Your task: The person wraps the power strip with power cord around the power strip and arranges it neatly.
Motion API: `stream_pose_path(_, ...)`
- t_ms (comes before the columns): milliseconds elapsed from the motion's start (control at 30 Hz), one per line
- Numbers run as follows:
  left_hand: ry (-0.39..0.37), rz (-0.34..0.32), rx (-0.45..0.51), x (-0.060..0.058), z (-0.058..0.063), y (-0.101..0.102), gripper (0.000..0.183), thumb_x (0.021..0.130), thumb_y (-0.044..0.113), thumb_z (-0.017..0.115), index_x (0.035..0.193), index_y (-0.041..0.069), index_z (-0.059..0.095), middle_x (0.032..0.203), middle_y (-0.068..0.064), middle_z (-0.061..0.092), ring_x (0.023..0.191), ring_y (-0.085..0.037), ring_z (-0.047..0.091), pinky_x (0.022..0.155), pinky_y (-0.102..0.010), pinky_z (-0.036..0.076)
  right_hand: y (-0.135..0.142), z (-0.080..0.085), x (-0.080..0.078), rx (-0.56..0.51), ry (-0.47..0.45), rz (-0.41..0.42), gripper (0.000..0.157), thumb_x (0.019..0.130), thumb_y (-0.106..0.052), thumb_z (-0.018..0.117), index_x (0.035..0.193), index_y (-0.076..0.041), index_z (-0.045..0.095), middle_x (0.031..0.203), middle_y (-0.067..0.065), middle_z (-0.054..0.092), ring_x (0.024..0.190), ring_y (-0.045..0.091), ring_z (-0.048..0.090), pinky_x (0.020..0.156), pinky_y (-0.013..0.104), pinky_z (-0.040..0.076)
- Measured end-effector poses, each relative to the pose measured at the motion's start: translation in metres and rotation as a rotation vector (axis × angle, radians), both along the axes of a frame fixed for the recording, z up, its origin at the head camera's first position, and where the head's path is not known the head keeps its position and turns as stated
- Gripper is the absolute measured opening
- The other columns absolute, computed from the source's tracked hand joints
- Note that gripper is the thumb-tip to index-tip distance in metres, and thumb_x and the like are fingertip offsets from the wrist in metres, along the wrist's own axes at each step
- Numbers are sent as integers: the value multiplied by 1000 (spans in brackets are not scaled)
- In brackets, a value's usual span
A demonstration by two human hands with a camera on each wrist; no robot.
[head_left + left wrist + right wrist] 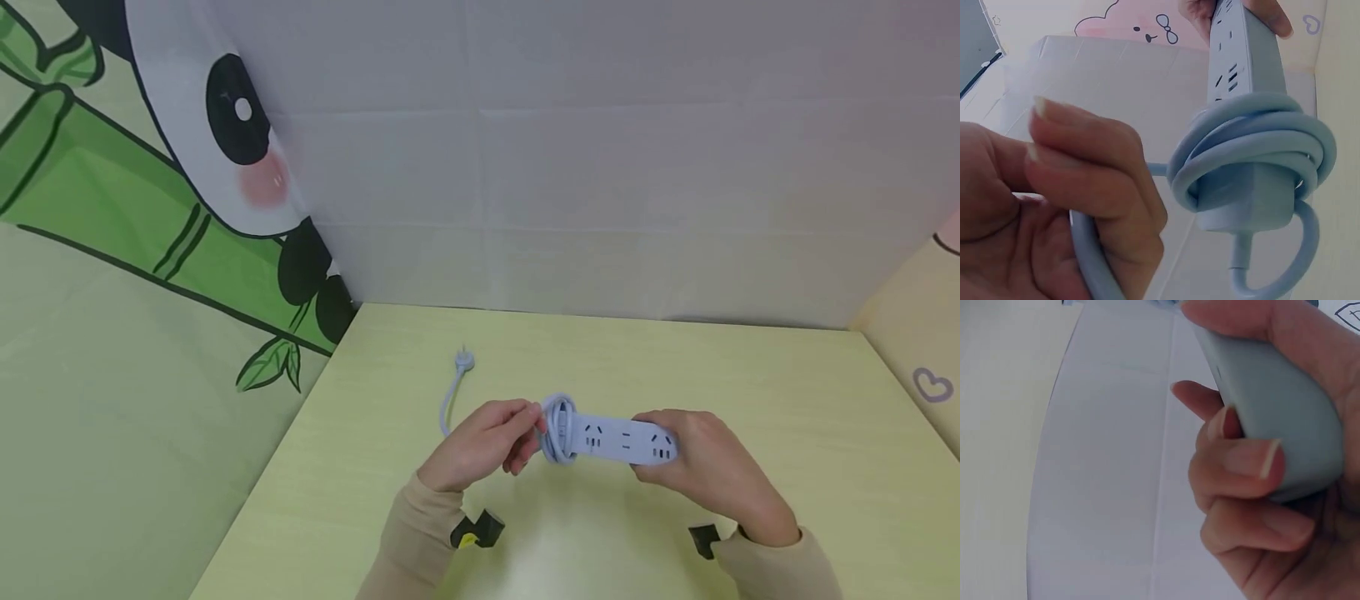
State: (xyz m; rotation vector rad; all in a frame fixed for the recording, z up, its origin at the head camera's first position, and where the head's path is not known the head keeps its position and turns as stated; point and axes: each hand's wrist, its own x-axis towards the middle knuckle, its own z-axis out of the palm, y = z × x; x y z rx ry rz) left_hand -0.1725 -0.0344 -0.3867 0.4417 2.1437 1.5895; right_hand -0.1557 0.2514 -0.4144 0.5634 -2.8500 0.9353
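White power strip (618,440): right hand (697,454) grips one end, left hand (491,437) curls its fingers round the cord (556,432), whose loops wrap the other end.

The left hand's grip (1097,187) curls round the cord (1088,256). Beside the grip, cord loops (1250,137) encircle the power strip (1229,56) near one end.
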Motion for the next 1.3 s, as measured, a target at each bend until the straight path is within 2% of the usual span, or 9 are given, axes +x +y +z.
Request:
stream_pose_path(133, -2, 3, 23, 1, 1, 2, 38, 111, 26, 38, 100, -1, 61, 71, -1, 51, 58, -14, 48, 57, -22, 41, -1, -1, 0, -7, 44, -21, 36, 70, -12, 86, 104, -15, 77, 97, -1, 76, 74, 8, 60, 61, 23, 45)
stream_pose_path(733, -6, -100, 59, 3, 6, 2, 38, 111, 21, 38, 111, -9, 61, 77, -5, 62, 63, -14, 60, 64, -23, 54, 0, -4, -3, -14, 140, -54, 41, 68, -12, 88, 107, -12, 76, 100, 4, 77, 77, 12, 65, 64, 27, 49)
stream_pose_path(967, 60, -168, 88, 4, 6, 2, 35, 112, 19, 36, 117, -4, 61, 90, -20, 68, 75, -15, 66, 75, -28, 59, 1, -5, -4, -33, 262, -58, 43, 66, -11, 89, 107, -12, 76, 95, 3, 76, 73, 11, 63, 61, 26, 48)
stream_pose_path(1100, 86, -193, 85, 3, 7, 1, 35, 112, 21, 35, 118, -1, 61, 94, -23, 69, 80, -17, 67, 80, -29, 59, 2, -5, -4, -54, 312, -68, 44, 64, -8, 89, 106, -12, 76, 92, 1, 76, 70, 8, 60, 60, 24, 47)
stream_pose_path(1300, 96, -213, 129, 2, 6, 1, 34, 112, 20, 35, 118, -3, 60, 97, -26, 69, 84, -20, 71, 84, -34, 59, 2, -4, -5, -121, 329, -86, 48, 62, -4, 90, 107, -10, 76, 94, 3, 76, 71, 10, 62, 59, 24, 47)
